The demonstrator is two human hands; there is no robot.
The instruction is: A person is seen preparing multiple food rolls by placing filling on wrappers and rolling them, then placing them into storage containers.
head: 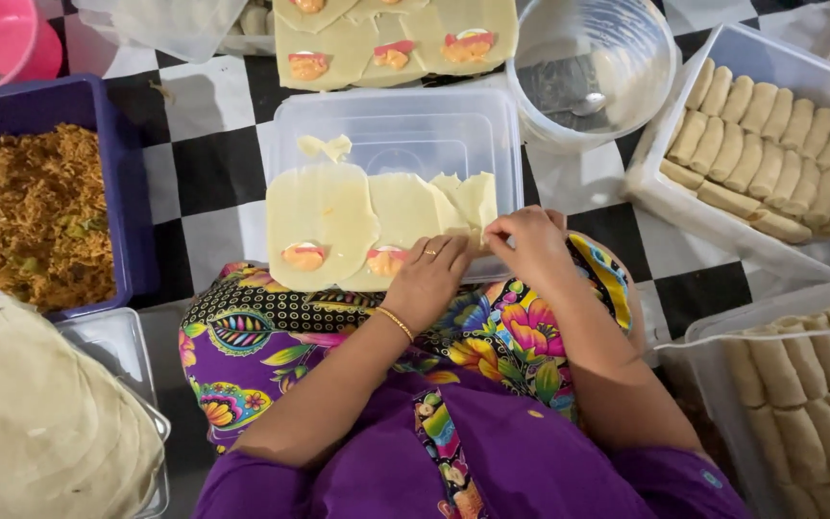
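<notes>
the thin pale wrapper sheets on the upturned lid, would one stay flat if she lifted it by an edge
Probably not: the wrapper sheets lie thin and limp, overlapping on the lid, so likely floppy. Their torn scraps suggest they rip easily. Both hands, left hand and right hand, work one.

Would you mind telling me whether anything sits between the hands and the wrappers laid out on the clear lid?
Nothing visible does. The left hand and right hand already rest on the wrappers at the near edge of the lid.

Home food-prep spot: checkered floor mat, tubs w/ rolled snacks, filling, wrapper stack.
</notes>
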